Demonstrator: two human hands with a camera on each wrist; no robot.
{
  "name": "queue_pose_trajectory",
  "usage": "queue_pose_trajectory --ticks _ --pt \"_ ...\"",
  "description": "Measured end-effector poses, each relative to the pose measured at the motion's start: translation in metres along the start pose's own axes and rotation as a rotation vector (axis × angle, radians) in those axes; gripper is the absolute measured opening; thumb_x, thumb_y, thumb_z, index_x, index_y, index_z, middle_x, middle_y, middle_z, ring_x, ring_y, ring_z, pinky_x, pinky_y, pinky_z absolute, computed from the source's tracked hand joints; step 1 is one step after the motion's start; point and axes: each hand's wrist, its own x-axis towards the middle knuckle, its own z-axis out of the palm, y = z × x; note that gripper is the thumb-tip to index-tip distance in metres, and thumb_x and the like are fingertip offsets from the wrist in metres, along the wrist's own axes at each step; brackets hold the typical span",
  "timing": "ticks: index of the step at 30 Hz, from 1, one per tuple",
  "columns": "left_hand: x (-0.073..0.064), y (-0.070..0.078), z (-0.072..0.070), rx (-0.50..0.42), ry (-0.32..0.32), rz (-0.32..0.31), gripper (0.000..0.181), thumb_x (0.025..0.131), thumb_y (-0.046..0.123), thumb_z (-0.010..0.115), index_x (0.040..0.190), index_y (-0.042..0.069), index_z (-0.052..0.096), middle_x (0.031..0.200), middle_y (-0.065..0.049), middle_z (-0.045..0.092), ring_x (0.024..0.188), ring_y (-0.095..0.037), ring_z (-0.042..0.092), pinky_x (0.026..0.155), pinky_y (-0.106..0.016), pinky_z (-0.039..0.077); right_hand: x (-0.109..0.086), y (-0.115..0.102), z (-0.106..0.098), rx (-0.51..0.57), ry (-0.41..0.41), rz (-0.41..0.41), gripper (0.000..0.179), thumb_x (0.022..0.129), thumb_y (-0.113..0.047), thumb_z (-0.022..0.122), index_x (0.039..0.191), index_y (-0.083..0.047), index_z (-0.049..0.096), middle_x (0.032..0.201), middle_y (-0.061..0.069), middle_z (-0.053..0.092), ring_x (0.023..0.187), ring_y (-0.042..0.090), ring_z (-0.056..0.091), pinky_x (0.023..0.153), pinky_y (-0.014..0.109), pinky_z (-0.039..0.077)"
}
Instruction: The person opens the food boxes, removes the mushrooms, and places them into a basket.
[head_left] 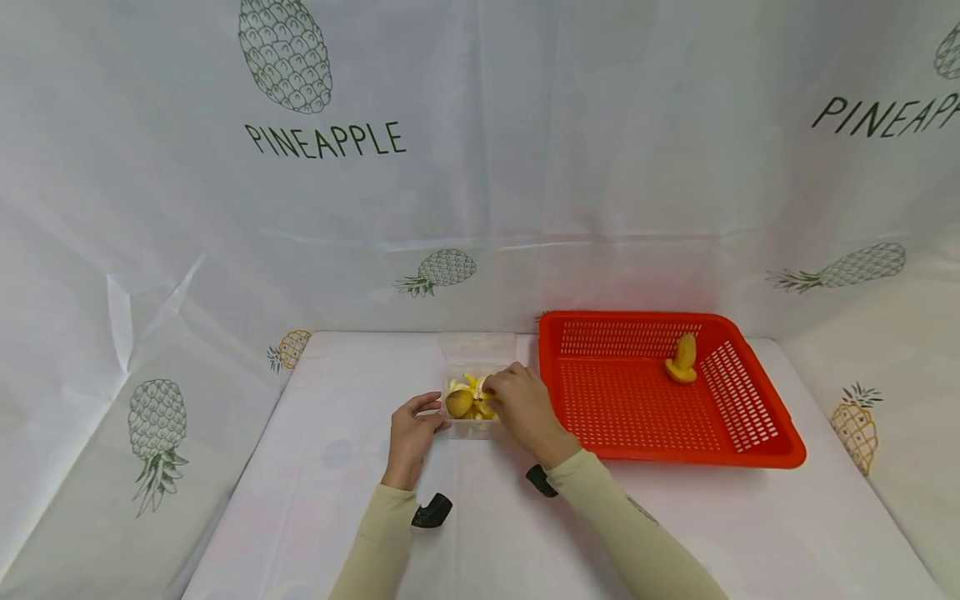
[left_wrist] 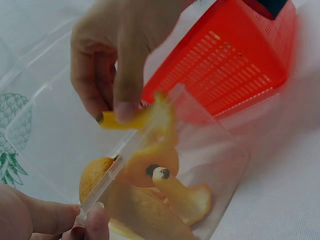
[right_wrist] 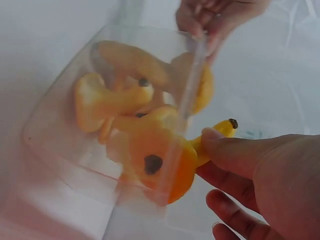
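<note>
A clear plastic container (head_left: 471, 431) on the table holds several yellow mushrooms (right_wrist: 112, 102) with dark-tipped stems. My left hand (head_left: 412, 433) is at its left side, thumb and fingers pinching the rim in the left wrist view. Over the right part of the container, my right hand (head_left: 527, 410) pinches a yellow mushroom (right_wrist: 220, 132) by its stem between thumb and forefinger. That stem's dark tip sticks out past the fingers, and its other end is at the container's rim, overlapping the pieces inside.
A red perforated basket (head_left: 615, 417) stands right of the container, with one yellow mushroom (head_left: 682, 360) in its far right part. A clear lid (head_left: 477, 344) lies behind the container. White sheeting (head_left: 585, 167) printed with pineapples hangs behind the white-covered table (head_left: 315, 500).
</note>
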Motion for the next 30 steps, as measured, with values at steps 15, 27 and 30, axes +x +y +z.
queue_pose_trajectory --ticks 15,27,30 --pt "-0.001 0.002 0.002 -0.001 0.014 -0.006 0.036 0.096 -0.014 0.062 0.132 -0.014 0.063 0.113 -0.023 0.059 0.082 -0.014 0.064 0.074 -0.024 0.065 -0.012 0.002 -0.043 0.079 0.210 -0.037 0.020 0.082 -0.004 0.090 0.097 -0.010 0.077 0.094 0.002 0.077 0.094 0.025 0.064 0.083 0.041 0.056" --pt "0.003 -0.003 0.001 0.005 0.023 -0.004 0.037 0.095 -0.015 0.062 0.132 -0.014 0.063 0.112 -0.020 0.059 0.081 -0.013 0.066 0.072 -0.022 0.064 -0.031 0.027 -0.086 -0.157 0.298 -0.118 0.029 0.074 -0.004 0.095 0.098 -0.008 0.079 0.096 0.005 0.077 0.098 0.029 0.064 0.087 0.045 0.059" --pt "0.003 -0.003 0.003 0.006 0.022 -0.006 0.037 0.095 -0.015 0.062 0.132 -0.014 0.063 0.111 -0.019 0.059 0.081 -0.013 0.066 0.072 -0.022 0.064 -0.037 0.036 -0.095 -0.170 0.302 -0.109 0.028 0.075 -0.005 0.094 0.099 -0.007 0.079 0.097 0.007 0.077 0.098 0.030 0.064 0.088 0.046 0.059"
